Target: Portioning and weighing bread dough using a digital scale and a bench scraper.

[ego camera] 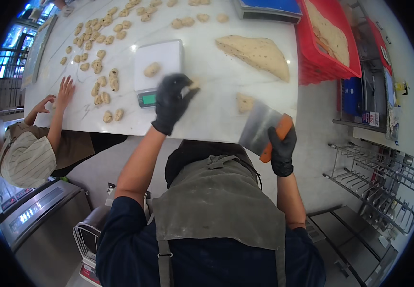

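In a black glove, my left hand (173, 102) pinches a small dough piece (194, 84) between thumb and fingers, just right of a digital kitchen scale (171, 53). One dough lump (152, 69) rests on the scale's white platform. My right hand (283, 150), gloved too, grips the orange handle of a dough scraper (261, 125), whose metal blade is tilted over the table's front part. Partly behind the blade lies a cut dough chunk (244, 102). Farther back sits a large slab of speckled dough (255, 53).
A red plastic crate (352, 70) holding more dough stands at the table's right edge. Beside it is a blue-topped device (269, 9). Several dough pieces (97, 66) spread across the marble table's (128, 82) left side. A co-worker's hands (65, 91) are at the left edge; another person's hand (67, 10) shows far back.
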A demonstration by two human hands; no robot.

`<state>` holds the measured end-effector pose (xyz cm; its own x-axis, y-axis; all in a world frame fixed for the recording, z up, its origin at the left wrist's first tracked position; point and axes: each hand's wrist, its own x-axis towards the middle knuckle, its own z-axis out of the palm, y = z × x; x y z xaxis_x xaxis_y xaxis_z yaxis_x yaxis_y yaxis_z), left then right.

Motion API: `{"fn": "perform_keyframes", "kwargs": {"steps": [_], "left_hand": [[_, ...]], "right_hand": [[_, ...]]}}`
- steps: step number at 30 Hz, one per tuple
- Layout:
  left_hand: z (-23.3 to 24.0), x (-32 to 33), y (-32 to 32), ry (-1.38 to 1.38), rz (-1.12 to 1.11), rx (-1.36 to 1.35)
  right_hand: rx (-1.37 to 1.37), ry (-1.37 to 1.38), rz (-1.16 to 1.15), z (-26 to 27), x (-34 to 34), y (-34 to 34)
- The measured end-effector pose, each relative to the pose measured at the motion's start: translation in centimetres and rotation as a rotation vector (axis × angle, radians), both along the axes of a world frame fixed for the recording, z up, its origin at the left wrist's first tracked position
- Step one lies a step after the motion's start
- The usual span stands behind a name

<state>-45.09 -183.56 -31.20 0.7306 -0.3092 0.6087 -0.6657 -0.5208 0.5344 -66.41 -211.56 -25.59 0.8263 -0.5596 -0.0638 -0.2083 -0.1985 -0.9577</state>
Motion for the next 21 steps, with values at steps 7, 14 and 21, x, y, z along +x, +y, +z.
{"fn": "perform_keyframes", "kwargs": {"steps": [7, 14, 21], "left_hand": [[-5.1, -9.4, -3.9, 0.302, -0.074, 0.24], [-5.1, -9.8, -3.8, 0.381, -0.035, 0.474], [0.9, -5.6, 1.9, 1.239, 0.073, -0.459]], "right_hand": [[-0.37, 0.12, 0.38, -0.7, 5.0, 6.3], [-0.707, 0.408, 0.545, -4.8, 7.2, 9.0], [-0.256, -0.134, 0.188, -4.3, 6.0, 5.3]]}}
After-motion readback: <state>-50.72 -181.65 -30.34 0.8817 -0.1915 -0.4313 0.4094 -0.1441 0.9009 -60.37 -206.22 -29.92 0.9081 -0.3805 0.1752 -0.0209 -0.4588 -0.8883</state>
